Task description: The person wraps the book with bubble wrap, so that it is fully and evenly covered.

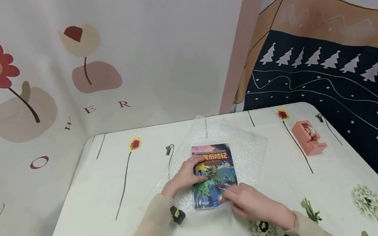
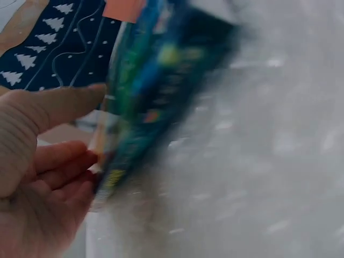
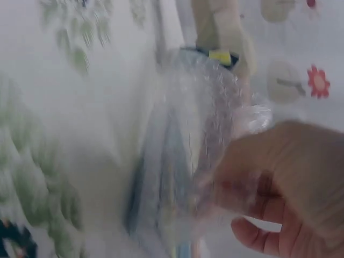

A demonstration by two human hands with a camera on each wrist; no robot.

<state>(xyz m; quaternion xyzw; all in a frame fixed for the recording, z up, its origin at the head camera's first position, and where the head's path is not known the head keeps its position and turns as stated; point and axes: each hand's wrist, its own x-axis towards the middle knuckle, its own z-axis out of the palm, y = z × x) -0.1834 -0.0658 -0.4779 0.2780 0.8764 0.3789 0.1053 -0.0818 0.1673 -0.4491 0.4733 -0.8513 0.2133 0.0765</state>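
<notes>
A book [image 1: 219, 173] with a colourful illustrated cover lies on a sheet of clear bubble wrap [image 1: 249, 148] in the head view. My left hand [image 1: 186, 173] holds it by the left side, fingers and thumb reaching onto the cover. In the left wrist view the thumb and fingers close around the edge of the blurred book [image 2: 156, 91]. Over the book's lower right edge, my right hand [image 1: 250, 202] pinches the wrap. The right wrist view shows these fingers on the bubble wrap [image 3: 215, 102], with the book's edge [image 3: 166, 177] seen through it.
A pink tape dispenser [image 1: 309, 137] with a roll of tape stands at the right back of the table. The floral tablecloth [image 1: 112, 169] covers the tabletop. A printed curtain [image 1: 170, 59] hangs behind the table, and a dark one with trees [image 1: 334, 82] is on the right.
</notes>
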